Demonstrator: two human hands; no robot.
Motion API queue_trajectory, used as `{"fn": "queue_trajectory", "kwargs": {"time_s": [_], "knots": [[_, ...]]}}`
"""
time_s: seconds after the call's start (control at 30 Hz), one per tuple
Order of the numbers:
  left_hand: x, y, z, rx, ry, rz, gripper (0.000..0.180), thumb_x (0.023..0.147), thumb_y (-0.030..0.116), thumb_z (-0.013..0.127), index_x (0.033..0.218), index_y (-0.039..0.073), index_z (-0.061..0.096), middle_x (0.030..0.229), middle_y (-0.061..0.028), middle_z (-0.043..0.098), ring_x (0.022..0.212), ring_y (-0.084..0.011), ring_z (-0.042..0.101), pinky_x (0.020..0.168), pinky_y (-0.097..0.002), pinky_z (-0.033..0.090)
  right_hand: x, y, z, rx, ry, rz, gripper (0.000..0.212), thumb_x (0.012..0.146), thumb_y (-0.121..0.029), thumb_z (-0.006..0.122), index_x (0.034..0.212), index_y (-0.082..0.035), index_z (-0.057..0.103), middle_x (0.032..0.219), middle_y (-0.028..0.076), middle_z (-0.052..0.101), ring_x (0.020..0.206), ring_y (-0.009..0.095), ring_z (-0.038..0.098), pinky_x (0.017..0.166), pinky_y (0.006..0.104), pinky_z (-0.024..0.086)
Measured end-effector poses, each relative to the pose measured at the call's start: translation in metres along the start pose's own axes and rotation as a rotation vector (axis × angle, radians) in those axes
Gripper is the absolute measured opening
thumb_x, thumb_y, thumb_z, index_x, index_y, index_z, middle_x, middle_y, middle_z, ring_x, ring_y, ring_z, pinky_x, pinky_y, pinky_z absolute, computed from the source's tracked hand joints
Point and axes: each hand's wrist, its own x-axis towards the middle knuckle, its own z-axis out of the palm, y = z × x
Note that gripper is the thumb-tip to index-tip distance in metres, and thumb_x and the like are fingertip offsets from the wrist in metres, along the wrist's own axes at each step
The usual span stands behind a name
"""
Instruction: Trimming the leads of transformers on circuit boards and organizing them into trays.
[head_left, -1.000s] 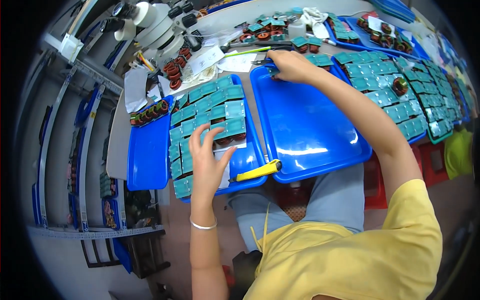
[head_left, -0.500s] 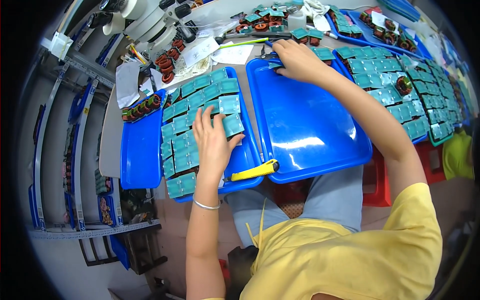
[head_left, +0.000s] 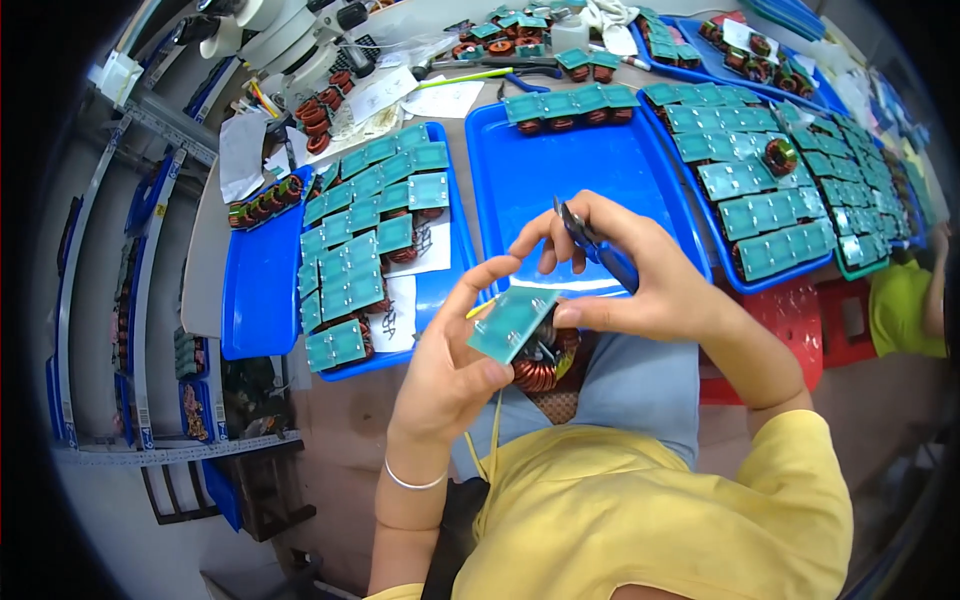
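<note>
In front of my lap, my left hand (head_left: 437, 378) is closed on a green circuit board (head_left: 513, 322) with a copper-wound ring coil (head_left: 536, 374) beneath it. The board is tilted. My right hand (head_left: 655, 275) has a pair of blue-handled cutting pliers (head_left: 607, 258) tucked in its palm, their dark jaws pointing up and away. Its thumb reaches to the board's right edge, by the coil. Behind my left hand is a blue tray (head_left: 462, 235) with rows of similar boards on coils. Farther right, a second blue tray (head_left: 560, 165) holds one row at its far end.
More full trays of boards stand to the right, with a loose ring coil (head_left: 780, 157) on top of one. A narrow blue tray (head_left: 262, 285) lies at the left. Papers, a microscope (head_left: 270, 40) and coils occupy the back. Another person's yellow-green sleeve (head_left: 908, 305) shows at right.
My left hand has lifted a board with its coil out of the left tray and brought it toward me. My right hand has come back from the table's far side with the pliers.
</note>
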Motion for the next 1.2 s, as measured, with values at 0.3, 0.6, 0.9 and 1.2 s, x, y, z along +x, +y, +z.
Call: {"fn": "queue_trajectory", "kwargs": {"time_s": [0.3,0.6,0.9,1.2], "knots": [[-0.025,-0.012,0.036,-0.152,-0.040,-0.066,0.070,0.069,0.026,0.073,0.120,-0.003,0.035,0.119,-0.0192,0.049,0.111,-0.0253,0.050,0.094,-0.0381,0.039,-0.049,-0.022,0.011,0.073,0.111,-0.037,0.044,0.065,-0.017,0.077,0.089,-0.004,0.042,0.102,0.020,0.056,0.087,0.019,0.053,0.081,0.0315,0.042],[-0.038,-0.023,0.045,-0.158,-0.009,-0.075,0.069,0.081,0.050,0.054,0.119,-0.005,0.033,0.110,-0.0226,0.052,0.086,-0.0306,0.062,0.075,-0.0368,0.052,-0.058,-0.019,0.014,0.282,0.223,-0.112,0.042,0.067,-0.014,0.077,0.093,-0.005,0.045,0.100,0.010,0.057,0.084,0.013,0.051,0.077,0.0272,0.042],[-0.036,-0.028,0.036,-0.467,-0.216,-0.021,0.066,0.086,0.038,0.051,0.129,-0.005,0.026,0.120,-0.0221,0.045,0.099,-0.0295,0.056,0.080,-0.0365,0.049,-0.059,-0.035,0.021,0.125,0.228,-0.021,0.051,0.059,-0.012,0.082,0.088,-0.008,0.040,0.100,0.019,0.058,0.080,0.013,0.051,0.074,0.0267,0.042],[-0.038,-0.035,0.046,0.097,0.161,0.256,0.077,0.072,0.013,0.072,0.130,-0.005,0.025,0.125,-0.0145,0.042,0.109,-0.0186,0.048,0.088,-0.0300,0.044,-0.057,-0.031,0.029,-0.151,0.358,-0.205,0.057,0.056,-0.013,0.084,0.091,-0.009,0.039,0.098,0.016,0.057,0.084,0.014,0.051,0.069,0.0257,0.041]]}}
